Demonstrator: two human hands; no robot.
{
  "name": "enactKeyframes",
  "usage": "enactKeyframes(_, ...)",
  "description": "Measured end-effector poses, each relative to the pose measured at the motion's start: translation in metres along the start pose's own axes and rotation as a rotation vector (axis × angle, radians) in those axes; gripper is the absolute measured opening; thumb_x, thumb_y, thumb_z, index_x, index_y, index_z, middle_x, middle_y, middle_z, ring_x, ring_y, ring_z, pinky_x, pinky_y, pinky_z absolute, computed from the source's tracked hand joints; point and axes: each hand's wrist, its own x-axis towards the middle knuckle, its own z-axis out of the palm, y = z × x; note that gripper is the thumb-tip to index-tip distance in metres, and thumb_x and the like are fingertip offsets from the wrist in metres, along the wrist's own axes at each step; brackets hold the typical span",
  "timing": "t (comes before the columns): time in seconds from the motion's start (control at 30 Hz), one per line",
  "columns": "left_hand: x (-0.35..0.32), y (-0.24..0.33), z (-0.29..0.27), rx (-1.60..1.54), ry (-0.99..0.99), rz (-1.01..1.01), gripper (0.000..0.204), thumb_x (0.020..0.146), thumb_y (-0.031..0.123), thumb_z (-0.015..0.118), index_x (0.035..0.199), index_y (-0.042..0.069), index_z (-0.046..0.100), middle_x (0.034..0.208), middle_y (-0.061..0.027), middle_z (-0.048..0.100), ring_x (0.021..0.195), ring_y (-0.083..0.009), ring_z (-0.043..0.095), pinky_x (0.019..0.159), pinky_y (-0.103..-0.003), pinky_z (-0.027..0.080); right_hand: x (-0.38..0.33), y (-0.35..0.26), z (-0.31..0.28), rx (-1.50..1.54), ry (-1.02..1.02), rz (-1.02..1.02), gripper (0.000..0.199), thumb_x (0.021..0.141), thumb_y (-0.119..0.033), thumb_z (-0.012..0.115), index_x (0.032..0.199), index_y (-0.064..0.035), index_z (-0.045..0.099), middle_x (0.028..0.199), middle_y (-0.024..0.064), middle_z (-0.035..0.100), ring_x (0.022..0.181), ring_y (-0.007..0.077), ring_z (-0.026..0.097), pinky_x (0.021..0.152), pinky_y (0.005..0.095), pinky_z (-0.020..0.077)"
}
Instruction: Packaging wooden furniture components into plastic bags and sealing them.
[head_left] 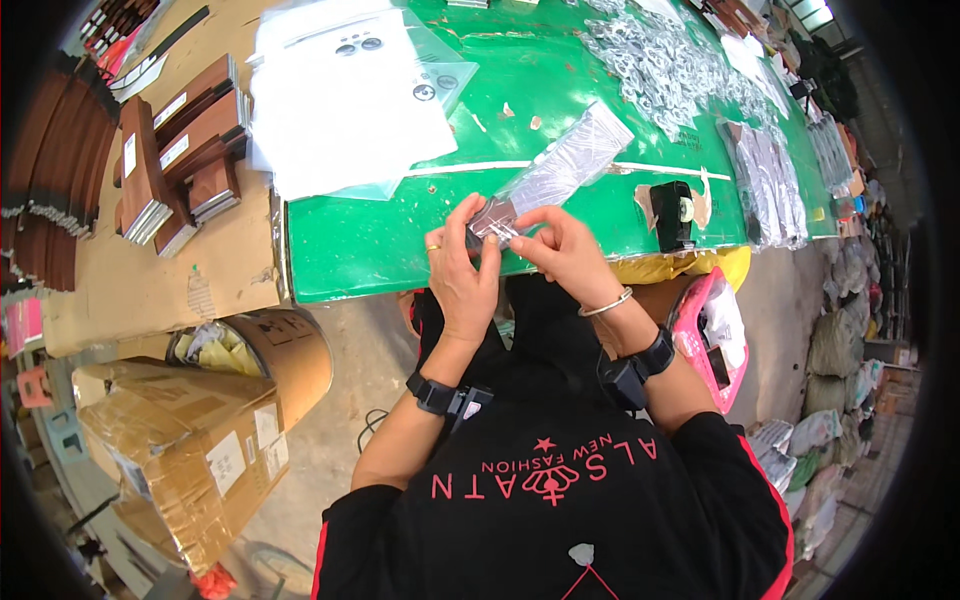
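Far left: brown strips (55, 170) are stacked in curved rows, and brown boxes (185, 150) with white labels are laid on a cardboard sheet. A cardboard carton (190, 455) and a round drum (290, 350) are seen on the floor below. A stack of clear bags (345, 95) is kept on the green tabletop (350, 250), within reach. At the near edge, the left hand (462, 270) is closed on a small metal piece (492, 218), steadied at the mouth of a clear sleeve (565, 165). The right hand (565, 250) is pinched shut on the sleeve's end, probably to hold it open. A tape dispenser (675, 215) and a heap of metal parts (670, 65) are noted further right.
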Motion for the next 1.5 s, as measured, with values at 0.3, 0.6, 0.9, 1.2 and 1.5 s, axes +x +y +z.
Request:
enactKeyframes(0.3,0.003,-0.006,-0.001,0.078,-0.051,0.018,0.035,0.091,0.007,0.059,0.126,0.009,0.062,0.13,-0.0066,0.063,0.105,-0.024,0.053,0.081,-0.032,0.049,-0.001,0.056,0.007,0.09,0.13,-0.126,0.02,0.087,-0.013,0.075,0.093,-0.0022,0.06,0.075,0.0007,0.063,0.062,0.0063,0.056,0.057,0.0234,0.0458)
enactKeyframes(0.6,0.006,-0.002,-0.007,0.255,-0.099,0.22,0.036,0.087,0.015,0.069,0.121,0.008,0.063,0.128,-0.0097,0.063,0.109,-0.0277,0.054,0.088,-0.036,0.045,0.009,0.05,0.027,-0.21,0.315,-0.199,0.017,0.083,-0.011,0.075,0.086,0.0009,0.063,0.074,0.0115,0.07,0.063,0.0188,0.067,0.059,0.0311,0.0516)
enactKeyframes(0.9,0.031,-0.01,-0.013,-0.022,-0.185,-0.068,0.041,0.085,0.024,0.076,0.118,0.004,0.062,0.099,-0.0094,0.067,0.086,-0.0184,0.057,0.071,-0.032,0.047,0.015,0.036,0.031,-0.035,0.382,-0.322,0.029,0.079,-0.018,0.081,0.086,-0.003,0.057,0.065,0.0032,0.06,0.057,0.0115,0.058,0.056,0.0283,0.0484)
enactKeyframes(1.2,0.033,0.01,-0.035,-0.424,-0.329,-0.678,0.036,0.097,0.033,0.062,0.124,0.009,0.059,0.103,-0.0006,0.063,0.087,-0.0078,0.058,0.061,-0.022,0.045,0.027,0.042,0.036,0.449,0.264,-0.405,0.036,0.081,-0.013,0.083,0.093,-0.0072,0.05,0.073,-0.0038,0.053,0.067,0.0025,0.052,0.059,0.02,0.044)
enactKeyframes(1.5,0.022,-0.001,-0.048,-0.635,-0.458,-0.874,0.04,0.102,0.042,0.051,0.13,0.014,0.054,0.111,0.0011,0.064,0.088,-0.0099,0.059,0.064,-0.025,0.044,0.017,0.054,0.016,0.468,-0.003,-0.411,0.038,0.086,-0.009,0.076,0.116,-0.0066,0.052,0.084,-0.002,0.057,0.078,0.0045,0.055,0.069,0.0214,0.0454)
